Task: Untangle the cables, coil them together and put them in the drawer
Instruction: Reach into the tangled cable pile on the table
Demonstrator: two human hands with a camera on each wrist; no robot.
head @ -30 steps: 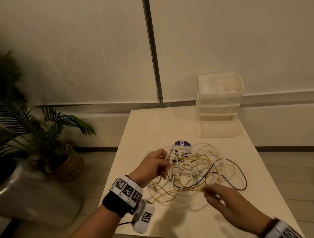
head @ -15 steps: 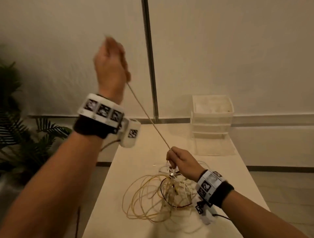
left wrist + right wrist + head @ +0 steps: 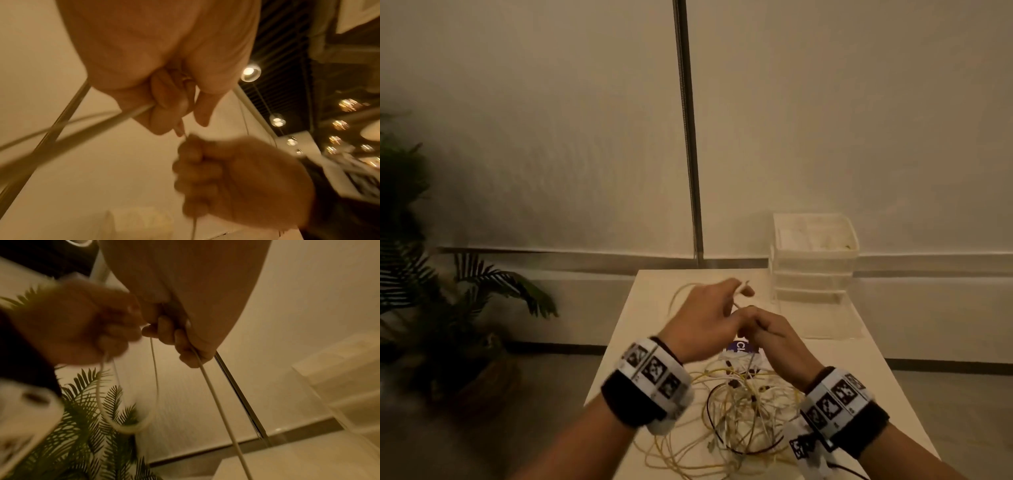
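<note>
Leftmost, a potted palm [image 3: 465, 308] is standing on the floor beside the worktop [image 3: 647, 308], and the left hand [image 3: 705, 315] is hovering above the worktop's middle, its grip curling round a pale cable [image 3: 216, 394] that is looping out to its left. Just to its right and touching it, the right hand [image 3: 774, 337] is pinching the same cable in a closed grip, directly above the tangled cables [image 3: 743, 407] lying on the near worktop. Farther right, a clear drawer unit [image 3: 813, 260] is sitting at the far edge, well apart from the tangle.
</note>
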